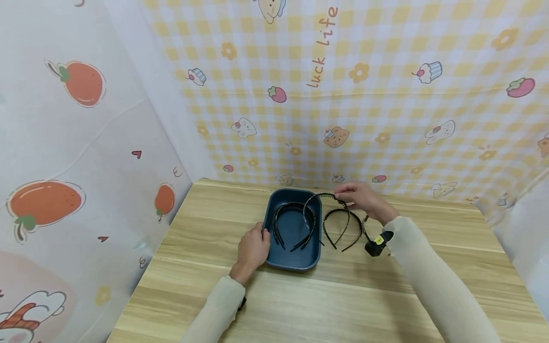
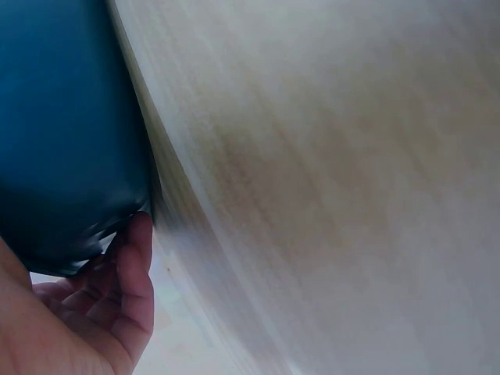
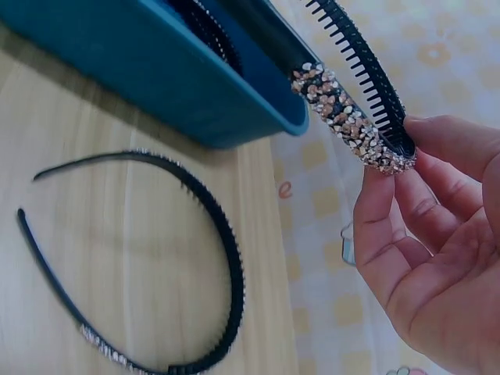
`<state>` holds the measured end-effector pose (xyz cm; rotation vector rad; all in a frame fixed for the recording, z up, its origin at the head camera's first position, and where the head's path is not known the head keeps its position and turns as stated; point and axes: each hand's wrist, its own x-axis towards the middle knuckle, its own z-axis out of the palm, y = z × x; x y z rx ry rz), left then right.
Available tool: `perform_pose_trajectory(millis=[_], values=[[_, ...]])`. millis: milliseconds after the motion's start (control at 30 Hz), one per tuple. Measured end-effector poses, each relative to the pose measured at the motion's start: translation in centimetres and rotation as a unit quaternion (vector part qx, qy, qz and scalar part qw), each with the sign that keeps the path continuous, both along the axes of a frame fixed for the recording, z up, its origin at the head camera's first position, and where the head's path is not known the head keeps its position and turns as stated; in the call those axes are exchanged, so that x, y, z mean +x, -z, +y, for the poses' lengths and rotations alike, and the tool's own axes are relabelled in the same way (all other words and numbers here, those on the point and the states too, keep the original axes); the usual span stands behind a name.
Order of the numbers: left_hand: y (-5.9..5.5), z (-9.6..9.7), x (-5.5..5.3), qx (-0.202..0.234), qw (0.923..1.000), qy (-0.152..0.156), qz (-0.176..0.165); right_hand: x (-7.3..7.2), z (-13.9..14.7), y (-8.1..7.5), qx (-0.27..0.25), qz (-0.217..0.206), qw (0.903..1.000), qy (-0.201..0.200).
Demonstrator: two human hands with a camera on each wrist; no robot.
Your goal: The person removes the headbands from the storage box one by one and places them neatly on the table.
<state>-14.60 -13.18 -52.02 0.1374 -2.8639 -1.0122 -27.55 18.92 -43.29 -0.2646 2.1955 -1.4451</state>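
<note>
A dark blue plastic bin [image 1: 293, 264] stands on the table with several black headbands [image 1: 296, 206] lying in it. My left hand [image 1: 254, 245] grips the bin's left side; its curled fingers [image 2: 137, 293] show against the blue wall in the left wrist view. Between thumb and fingertips, my right hand [image 3: 445, 203] pinches a black toothed headband [image 3: 344, 117] set with pinkish and silvery stones. That headband is raised by the bin's right rim, its loop overlapping the bin in the head view. Below it, another headband [image 3: 234, 273] lies on the table.
Part of one more headband [image 1: 365, 228] shows right of the loose one, mostly behind the black wrist camera [image 1: 376, 245]. The wooden table [image 1: 206, 228] meets a yellow checked cloth [image 1: 377, 109] at the back and a printed white cloth [image 1: 107, 152] on the left.
</note>
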Motion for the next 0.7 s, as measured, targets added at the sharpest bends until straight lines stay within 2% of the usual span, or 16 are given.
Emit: perform_pose_trajectory(millis=[400,700], values=[[-0.2,0.0,0.0,-0.009,1.0,-0.004,0.0,0.3,3.2,1.1,0.017,0.003,0.9996,0.022],[-0.2,0.0,0.0,-0.01,0.9999,-0.003,0.001,1.2,6.1,0.6,0.031,0.003,0.9987,0.039]])
